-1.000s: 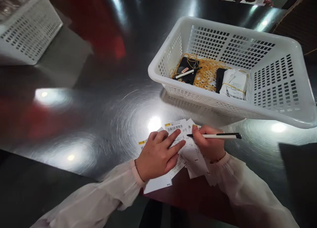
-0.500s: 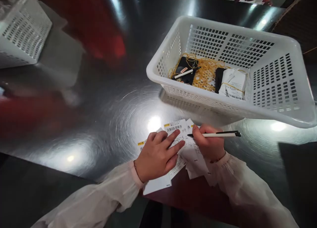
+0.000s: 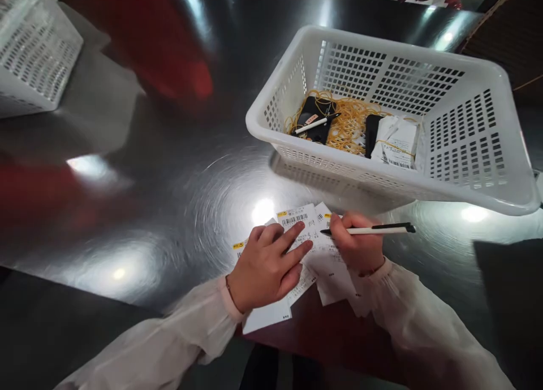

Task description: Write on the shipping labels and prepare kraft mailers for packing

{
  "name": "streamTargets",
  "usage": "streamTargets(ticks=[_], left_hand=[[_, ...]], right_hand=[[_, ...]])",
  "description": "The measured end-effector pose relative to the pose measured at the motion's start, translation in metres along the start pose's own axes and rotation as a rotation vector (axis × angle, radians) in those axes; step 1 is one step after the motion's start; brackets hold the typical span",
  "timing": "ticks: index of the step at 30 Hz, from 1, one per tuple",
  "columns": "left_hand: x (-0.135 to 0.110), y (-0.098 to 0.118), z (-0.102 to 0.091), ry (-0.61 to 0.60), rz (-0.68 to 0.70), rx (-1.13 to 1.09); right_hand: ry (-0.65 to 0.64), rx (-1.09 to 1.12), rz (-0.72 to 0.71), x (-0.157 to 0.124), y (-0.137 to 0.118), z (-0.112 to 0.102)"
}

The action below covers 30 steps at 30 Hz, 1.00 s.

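The slips [image 3: 328,274] lay fanned and overlapping on the tabletop [image 3: 178,169], near its close edge. The left hand [image 3: 265,265] rested over them, fingers spread, gripping nothing; the right hand [image 3: 358,246] pinched a pen [image 3: 375,230], its tip at or just above the paper. Uneven pressure could have made the overlapped slips slide, skewing any stroke. Beyond stood a basket [image 3: 445,186] holding bands [image 3: 348,127].

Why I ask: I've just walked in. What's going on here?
A person's left hand rests on overlapping barcoded paper slips; the right hand holds a black-and-white pen, its tip over the slips. Beyond them stands a white perforated plastic basket holding yellow rubber bands, another pen and a banded bundle of slips.
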State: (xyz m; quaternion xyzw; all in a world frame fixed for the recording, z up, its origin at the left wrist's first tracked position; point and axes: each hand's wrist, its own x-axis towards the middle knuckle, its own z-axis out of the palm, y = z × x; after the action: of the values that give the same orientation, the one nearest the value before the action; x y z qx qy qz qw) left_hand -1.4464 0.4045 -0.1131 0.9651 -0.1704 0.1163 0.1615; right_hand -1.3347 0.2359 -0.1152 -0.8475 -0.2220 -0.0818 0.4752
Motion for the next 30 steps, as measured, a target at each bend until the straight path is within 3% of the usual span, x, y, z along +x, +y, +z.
streamTargets(ticks=[3,7,9,12,15,22,27,30], left_hand=[[-0.005,-0.003,-0.008,0.084,-0.01,-0.065],[-0.008,-0.005,-0.021,0.191,-0.064,-0.079],[-0.003,-0.004,-0.021,0.181,-0.035,-0.091],[0.008,0.0,-0.012,0.073,0.056,-0.085],[0.015,0.001,0.001,0.021,0.083,-0.056],[0.007,-0.007,0.007,0.142,0.12,-0.137],[0.007,-0.007,0.006,0.127,0.106,-0.144],[0.008,-0.007,0.006,0.121,0.105,-0.143]], right_hand=[[0.062,0.086,0.065,0.001,0.002,-0.001],[0.015,0.146,0.081,0.0,0.005,-0.002],[-0.03,0.198,0.064,-0.003,0.005,-0.002],[-0.082,0.268,0.029,-0.006,0.003,-0.001],[-0.061,0.244,0.009,-0.004,0.004,-0.004],[-0.01,0.016,0.034,0.0,0.004,-0.027],[-0.169,0.146,-0.049,-0.003,-0.008,-0.013],[-0.161,0.13,-0.074,-0.004,-0.009,-0.005]])
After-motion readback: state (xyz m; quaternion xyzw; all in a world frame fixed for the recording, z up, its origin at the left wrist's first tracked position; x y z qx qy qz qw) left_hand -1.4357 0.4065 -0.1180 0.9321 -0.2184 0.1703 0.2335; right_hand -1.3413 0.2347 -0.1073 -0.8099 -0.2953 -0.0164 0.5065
